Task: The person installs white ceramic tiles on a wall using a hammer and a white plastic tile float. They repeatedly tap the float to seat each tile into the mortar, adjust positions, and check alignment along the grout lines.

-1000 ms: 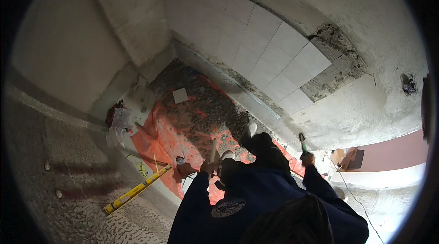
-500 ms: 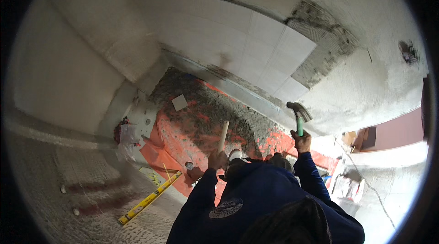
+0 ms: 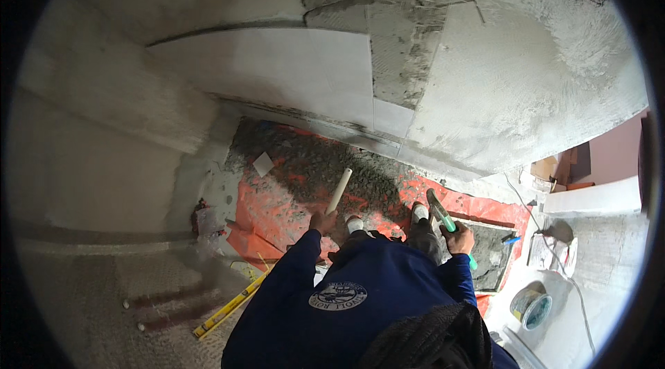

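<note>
My left hand point(image 3: 323, 222) is closed around the lower end of a pale, round stick point(image 3: 339, 191), which points up and away from me above the sheeted floor. In my right hand point(image 3: 459, 239) is a claw hammer point(image 3: 444, 219) with a green grip, its dark head tilted up to the left near my right shoe point(image 3: 420, 212). The grip's green end shows below that hand. Neither tool touches the wall. Large white tiles point(image 3: 277, 57) cover part of the wall ahead, beside a patch of rough grey mortar point(image 3: 405, 50).
An orange sheet point(image 3: 270, 220) strewn with mortar crumbs lies underfoot, with a small white tile piece point(image 3: 262, 164) on it. A yellow spirit level point(image 3: 230, 309) lies at left. At right are a mortar-filled tray point(image 3: 512, 222), a bucket point(image 3: 535, 309) and a cable point(image 3: 576, 293).
The hammer has come down from near the wall to beside my legs, its head now tilted left. My left hand still holds the stick. The view has shifted, bringing the tray and bucket into sight.
</note>
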`<move>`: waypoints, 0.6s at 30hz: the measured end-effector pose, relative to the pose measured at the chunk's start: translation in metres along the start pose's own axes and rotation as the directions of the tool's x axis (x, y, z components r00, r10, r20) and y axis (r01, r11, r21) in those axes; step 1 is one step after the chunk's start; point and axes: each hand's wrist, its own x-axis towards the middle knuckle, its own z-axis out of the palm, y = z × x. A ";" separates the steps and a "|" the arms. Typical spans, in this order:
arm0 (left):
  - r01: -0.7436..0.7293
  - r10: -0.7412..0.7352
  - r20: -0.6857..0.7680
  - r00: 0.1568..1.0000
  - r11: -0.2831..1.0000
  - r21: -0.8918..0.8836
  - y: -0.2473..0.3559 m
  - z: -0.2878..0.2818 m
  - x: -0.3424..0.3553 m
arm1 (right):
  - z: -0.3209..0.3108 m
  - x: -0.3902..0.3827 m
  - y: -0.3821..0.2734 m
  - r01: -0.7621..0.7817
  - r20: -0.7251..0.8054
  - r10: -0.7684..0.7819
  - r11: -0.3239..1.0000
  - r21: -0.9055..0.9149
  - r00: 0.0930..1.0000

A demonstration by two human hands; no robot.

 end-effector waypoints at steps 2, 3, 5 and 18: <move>0.141 -0.140 0.038 0.989 0.990 -0.024 0.008 0.034 -0.009 | -0.010 0.020 0.028 -0.050 0.044 0.051 0.998 -0.024 0.998; 0.226 -0.224 0.054 0.973 0.974 -0.023 0.012 0.050 -0.017 | -0.016 0.031 0.041 -0.046 0.059 0.048 0.998 -0.031 0.997; 0.268 -0.266 0.044 0.963 0.962 -0.052 0.018 0.081 -0.034 | -0.029 0.050 0.065 -0.040 0.096 0.044 0.999 -0.036 0.994; 0.235 -0.247 -0.182 0.952 0.968 -0.082 0.093 0.120 -0.128 | -0.033 0.172 0.126 -0.023 0.289 -0.048 0.971 0.237 0.956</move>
